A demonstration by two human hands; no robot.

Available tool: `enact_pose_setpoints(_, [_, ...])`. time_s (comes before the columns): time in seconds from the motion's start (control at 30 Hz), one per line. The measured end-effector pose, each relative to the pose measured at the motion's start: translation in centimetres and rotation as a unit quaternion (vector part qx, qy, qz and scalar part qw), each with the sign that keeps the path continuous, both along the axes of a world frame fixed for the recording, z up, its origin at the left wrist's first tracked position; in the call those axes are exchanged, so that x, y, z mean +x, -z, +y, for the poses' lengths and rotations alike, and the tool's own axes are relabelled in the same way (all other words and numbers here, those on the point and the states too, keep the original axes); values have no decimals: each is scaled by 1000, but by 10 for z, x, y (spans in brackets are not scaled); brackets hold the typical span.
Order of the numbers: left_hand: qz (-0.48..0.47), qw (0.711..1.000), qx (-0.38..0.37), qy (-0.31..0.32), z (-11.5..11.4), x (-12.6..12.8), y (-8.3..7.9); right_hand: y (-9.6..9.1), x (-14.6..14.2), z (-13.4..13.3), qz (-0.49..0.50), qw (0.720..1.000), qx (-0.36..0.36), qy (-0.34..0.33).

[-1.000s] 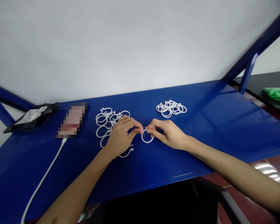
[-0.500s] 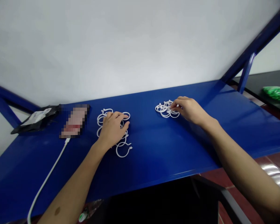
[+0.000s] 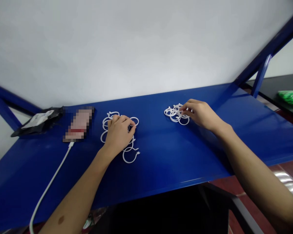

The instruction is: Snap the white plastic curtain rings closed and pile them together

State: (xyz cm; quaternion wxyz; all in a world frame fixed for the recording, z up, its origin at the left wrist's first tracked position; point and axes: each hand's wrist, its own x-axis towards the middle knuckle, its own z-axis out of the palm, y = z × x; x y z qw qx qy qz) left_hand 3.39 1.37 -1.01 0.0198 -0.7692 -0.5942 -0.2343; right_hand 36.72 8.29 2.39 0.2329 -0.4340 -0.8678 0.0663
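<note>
Several thin white plastic rings [image 3: 130,156], with a gap and small clasp ends, lie in a loose cluster at the left of the blue tabletop. My left hand [image 3: 119,134] rests over them, palm down, and covers many. Its thumb and index finger close in at the near edge of one ring [image 3: 135,121]; the other fingers are curled. To the right is a smaller, overlapping pile of similar white rings [image 3: 171,112]. There my right hand [image 3: 200,112] pinches with thumb and index finger at a ring on the pile's right side, partly hidden by the fingers.
A phone [image 3: 79,123], blurred out, lies at the left with a white cable [image 3: 51,183] running toward the front. Behind it is a black plastic bag [image 3: 39,122] with a white label. Blue metal braces [image 3: 261,76] flank the table, and a green bundle [image 3: 291,98] sits far right.
My left thumb and index finger have come closer together, and a ring under that hand has shifted slightly left. The right hand stays at its pile, where the rings have moved a little.
</note>
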Motion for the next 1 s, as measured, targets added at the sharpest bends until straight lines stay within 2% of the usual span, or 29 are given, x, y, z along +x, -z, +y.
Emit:
enact_pose_setpoints(0.23, [-17,998,60,16,-5,9,-11,-2,-11,-8,21,998,50,20])
enact_pose_setpoints(0.4, [-32,986,125,102,-8,16,-16,1,-31,-22,58,996,64,-17])
enact_pose_setpoints(0.5, [-41,976,157,145,-11,21,-16,4,-47,-34,104,993,28,-57])
enact_pose_setpoints(0.7, [-41,964,180,192,-17,30,-14,10,-70,-54,178,974,-102,-97])
enact_pose_setpoints(0.83, [-45,961,174,210,-20,35,-11,13,-74,-57,205,965,-135,-92])
enact_pose_setpoints(1.0, [-88,967,126,205,-22,34,-16,12,-73,-57,218,960,-155,-90])
